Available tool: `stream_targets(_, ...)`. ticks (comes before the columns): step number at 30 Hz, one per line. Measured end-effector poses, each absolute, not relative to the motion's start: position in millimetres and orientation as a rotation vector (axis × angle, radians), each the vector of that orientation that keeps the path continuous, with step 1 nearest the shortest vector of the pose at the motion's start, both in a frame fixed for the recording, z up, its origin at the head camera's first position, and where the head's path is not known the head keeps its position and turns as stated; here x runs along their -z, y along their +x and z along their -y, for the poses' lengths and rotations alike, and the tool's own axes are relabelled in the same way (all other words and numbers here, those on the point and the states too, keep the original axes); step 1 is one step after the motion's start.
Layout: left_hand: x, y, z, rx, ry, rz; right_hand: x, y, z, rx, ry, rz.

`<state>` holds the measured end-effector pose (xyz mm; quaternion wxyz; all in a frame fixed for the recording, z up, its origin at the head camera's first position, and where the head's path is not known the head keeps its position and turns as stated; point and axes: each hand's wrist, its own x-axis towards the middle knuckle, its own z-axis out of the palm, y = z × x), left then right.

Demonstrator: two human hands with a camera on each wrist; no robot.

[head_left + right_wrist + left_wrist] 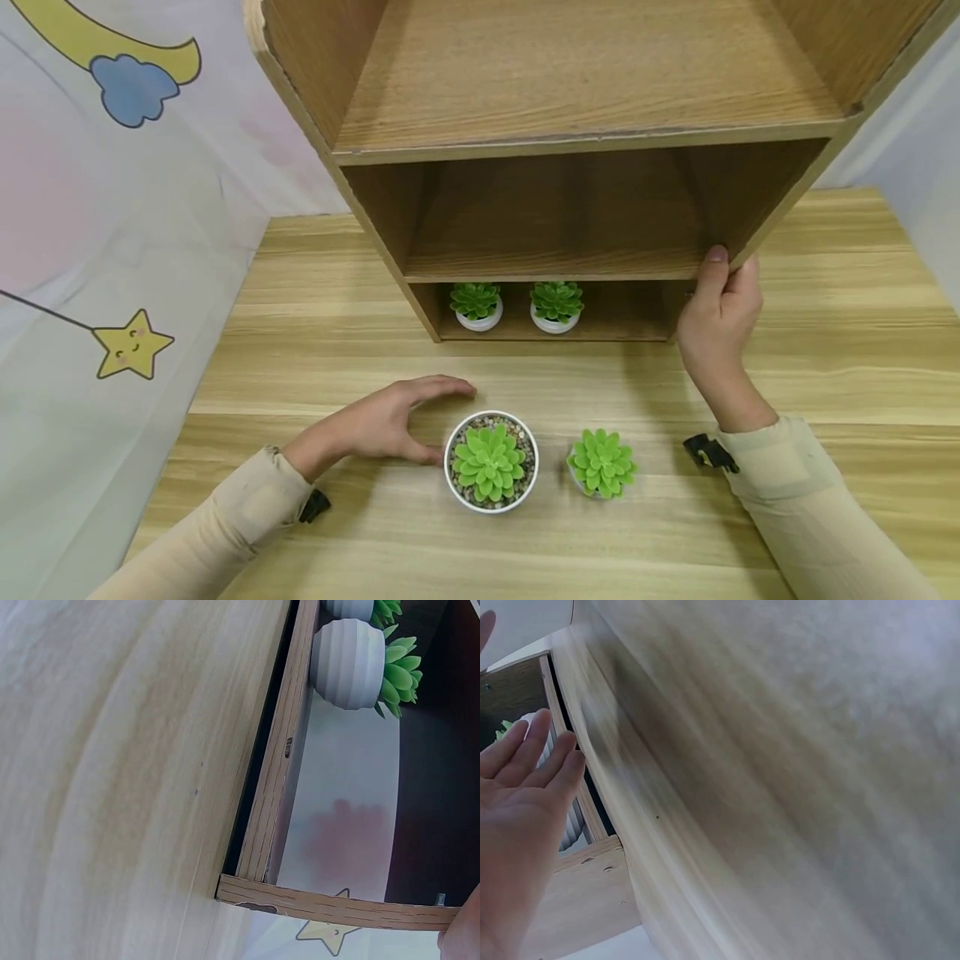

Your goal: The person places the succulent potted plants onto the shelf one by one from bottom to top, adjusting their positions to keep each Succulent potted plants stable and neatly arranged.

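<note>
Right hand (717,321) is gripping the brown wood-grain shelf unit (585,67) at its right edge. Left hand (378,423), thumb and fingers parted, is flanking the round white gravel-filled pot with green succulent (491,462), standing before the unit; thumb contact unclear. Two green succulents (555,302) in ribbed white pots (555,326) are sitting on the unit's bottom level.

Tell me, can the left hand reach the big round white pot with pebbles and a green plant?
Probably yes: the left hand is open beside that pot, with nothing between them. The small bright-green leafy plant sits on the pot's other side.
</note>
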<state>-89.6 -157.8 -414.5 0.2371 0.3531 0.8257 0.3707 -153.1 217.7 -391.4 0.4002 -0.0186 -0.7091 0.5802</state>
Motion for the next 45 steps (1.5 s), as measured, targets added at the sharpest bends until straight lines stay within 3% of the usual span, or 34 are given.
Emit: stream_targets(45, 406, -77, 135, -1.169, 0.938, -2.084, 391, -154, -218, -1.474, -0.01, 1.777)
